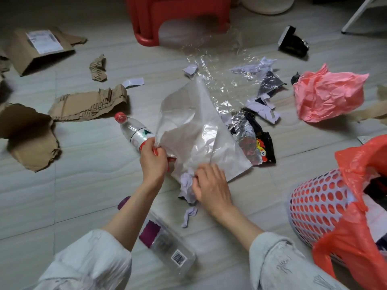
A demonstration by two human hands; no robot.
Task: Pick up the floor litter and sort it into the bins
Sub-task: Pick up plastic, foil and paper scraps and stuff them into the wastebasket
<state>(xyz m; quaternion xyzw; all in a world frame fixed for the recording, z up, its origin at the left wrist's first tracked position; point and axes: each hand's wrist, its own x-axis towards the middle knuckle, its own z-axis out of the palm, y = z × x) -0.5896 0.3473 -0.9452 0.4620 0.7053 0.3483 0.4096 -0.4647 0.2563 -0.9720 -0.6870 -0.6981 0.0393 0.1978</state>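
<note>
Beyond your hands the pale tiled floor is strewn with litter, and a red plastic stool stands at the far side, straight ahead of you. To the right of your right hand sits the perforated white basket, round-holed and lined with a thin orange bag that drapes over its rim. Far to the left of your left hand lie torn brown cardboard pieces, corrugated and ragged at the edges, with a labelled carton further off. Ahead and to the right rests a crumpled pink plastic bag. Between your hands rises the large translucent plastic sheet, milky and creased; it covers the lower half of the clear water bottle, whose red cap points away to the left. A glossy clear film spreads on the floor past it. Under your left forearm lies a flat clear bottle with a purple label and a barcode. Right of the sheet is a black foil snack wrapper. Your left hand is closed, pinching the sheet's edge; your right hand is curled, fingers gripping its lower edge together with crumpled white paper scraps.
</note>
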